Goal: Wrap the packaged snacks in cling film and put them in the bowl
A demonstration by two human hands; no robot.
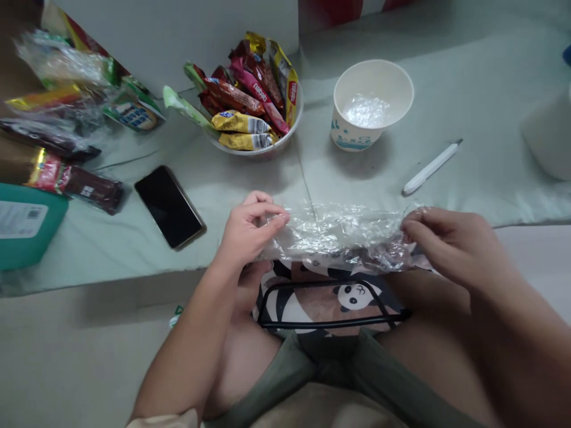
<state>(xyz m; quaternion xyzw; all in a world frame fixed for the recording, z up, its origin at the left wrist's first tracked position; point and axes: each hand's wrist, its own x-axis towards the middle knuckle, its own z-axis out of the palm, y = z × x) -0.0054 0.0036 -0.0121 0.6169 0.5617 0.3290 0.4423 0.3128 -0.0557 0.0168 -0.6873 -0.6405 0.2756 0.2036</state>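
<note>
A crumpled sheet of clear plastic wrap (pixel 330 229) stretches between my two hands at the table's front edge. Its left end is pinched between the thumb and fingers of my left hand (pixel 252 229). At the other end my right hand (pixel 446 241) grips the wrap with its fingers closed. Just beyond it stands a white paper cup (pixel 352 134) with crumpled clear plastic (pixel 366 112) inside. A white pen-like tool (pixel 432 167) lies on the cloth above my right hand. Below the wrap, a panda-print surface with a black frame (pixel 325 324) shows between my legs.
A clear bowl (pixel 297 125) of wrapped snack bars stands behind my left hand. A black phone (pixel 169 206) lies left of it. Bagged snacks (pixel 89 187) and a green container (pixel 33 249) crowd the left side. A blurred white cup-like object (pixel 551 139) is at the right edge.
</note>
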